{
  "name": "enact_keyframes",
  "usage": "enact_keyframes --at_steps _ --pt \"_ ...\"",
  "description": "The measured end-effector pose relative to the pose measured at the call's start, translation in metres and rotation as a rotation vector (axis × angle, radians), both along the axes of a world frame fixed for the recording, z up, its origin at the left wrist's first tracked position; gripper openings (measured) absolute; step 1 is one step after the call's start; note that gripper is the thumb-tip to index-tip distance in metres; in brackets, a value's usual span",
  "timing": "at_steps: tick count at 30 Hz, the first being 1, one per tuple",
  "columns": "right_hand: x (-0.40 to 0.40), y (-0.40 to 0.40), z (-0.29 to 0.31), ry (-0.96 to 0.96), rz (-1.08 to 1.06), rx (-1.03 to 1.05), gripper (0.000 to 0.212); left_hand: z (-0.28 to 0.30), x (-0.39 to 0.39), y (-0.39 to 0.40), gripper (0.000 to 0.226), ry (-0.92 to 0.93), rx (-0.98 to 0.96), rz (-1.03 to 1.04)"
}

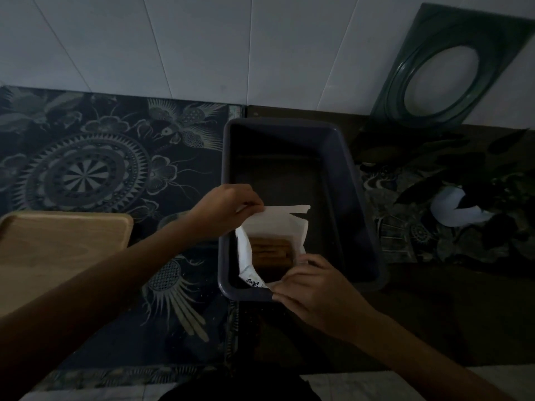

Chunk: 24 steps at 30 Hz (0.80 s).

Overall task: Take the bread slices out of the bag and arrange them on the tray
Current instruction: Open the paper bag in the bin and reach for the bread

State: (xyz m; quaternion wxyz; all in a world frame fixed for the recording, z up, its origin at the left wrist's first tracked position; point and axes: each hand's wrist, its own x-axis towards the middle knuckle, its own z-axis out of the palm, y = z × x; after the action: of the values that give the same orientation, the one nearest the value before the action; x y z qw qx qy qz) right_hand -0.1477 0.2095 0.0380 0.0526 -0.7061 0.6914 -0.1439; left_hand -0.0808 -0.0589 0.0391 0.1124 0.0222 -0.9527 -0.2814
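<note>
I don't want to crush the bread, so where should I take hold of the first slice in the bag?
Judging by the pose, pinch the bread slices by their upturned top edges, reaching straight down through the bag mouth that both hands hold open.

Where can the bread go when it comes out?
The wooden tray at the left is bare. The far half of the dark bin is open too. Its near end is crowded by the bag, left hand and right hand.

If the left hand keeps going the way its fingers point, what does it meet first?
The left hand points right along the bag flap it pinches. Beyond the flap, probably the bin's far inner wall; depth is unclear.
</note>
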Motion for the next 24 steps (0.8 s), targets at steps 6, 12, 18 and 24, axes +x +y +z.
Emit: enact_keyframes --at_steps 6,12,18,24 --pt "-0.006 -0.04 0.027 -0.073 -0.065 0.001 0.028 0.003 0.007 0.008 0.018 -0.007 0.021 -0.038" --pt "-0.02 -0.105 0.025 0.013 -0.093 0.472 0.032 0.007 0.009 0.007 0.019 -0.024 0.043 -0.016" --pt "-0.004 -0.129 -0.009 0.126 -0.227 0.689 0.046 0.002 0.01 -0.002 0.015 -0.006 0.078 0.035" --pt "0.005 -0.123 -0.032 0.169 -0.289 0.805 0.091 -0.001 0.009 -0.01 0.015 -0.004 0.099 0.042"
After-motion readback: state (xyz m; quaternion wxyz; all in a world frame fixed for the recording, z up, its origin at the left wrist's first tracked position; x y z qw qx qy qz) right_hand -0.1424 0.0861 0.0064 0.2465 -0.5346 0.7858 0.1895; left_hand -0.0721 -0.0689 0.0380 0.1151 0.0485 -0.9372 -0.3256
